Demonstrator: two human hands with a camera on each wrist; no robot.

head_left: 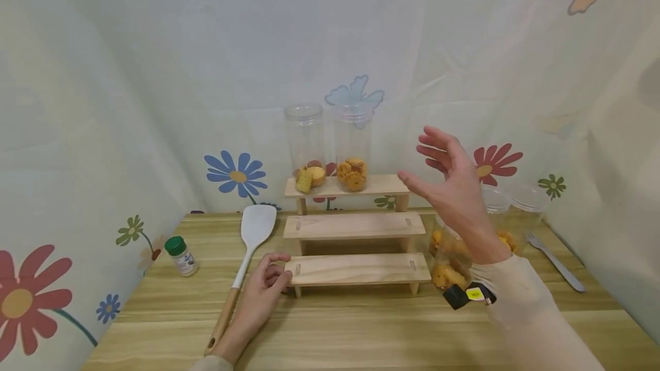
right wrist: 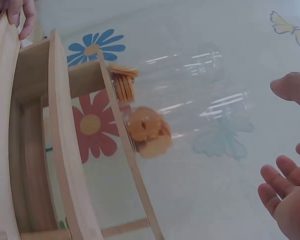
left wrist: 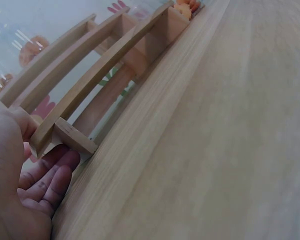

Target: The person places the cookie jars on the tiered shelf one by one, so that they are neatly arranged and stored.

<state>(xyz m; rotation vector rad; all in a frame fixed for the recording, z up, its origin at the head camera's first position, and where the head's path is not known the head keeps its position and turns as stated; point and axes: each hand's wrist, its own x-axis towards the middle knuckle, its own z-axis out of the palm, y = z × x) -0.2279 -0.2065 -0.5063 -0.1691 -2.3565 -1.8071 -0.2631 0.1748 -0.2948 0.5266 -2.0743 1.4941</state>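
A wooden three-step shelf (head_left: 356, 269) stands on the table. My left hand (head_left: 262, 289) grips the left end of its lowest board, with the thumb above and the other fingers curled below in the left wrist view. Two tall clear jars with biscuits at the bottom stand on the top step: a left jar (head_left: 305, 145) and a right jar (head_left: 353, 145). To the right of them, my right hand (head_left: 454, 190) is raised in the air, thumb and fingers spread apart. The right wrist view shows that hand (right wrist: 292, 200) holding nothing, apart from the jars.
Several more clear biscuit jars (head_left: 447, 275) stand right of the shelf, partly hidden by my right forearm. Beyond them lies a fork (head_left: 559, 265). On the left are a white spatula (head_left: 258, 223) with a wooden handle and a green-capped shaker bottle (head_left: 181, 256). A flowered curtain (head_left: 154, 73) surrounds the table.
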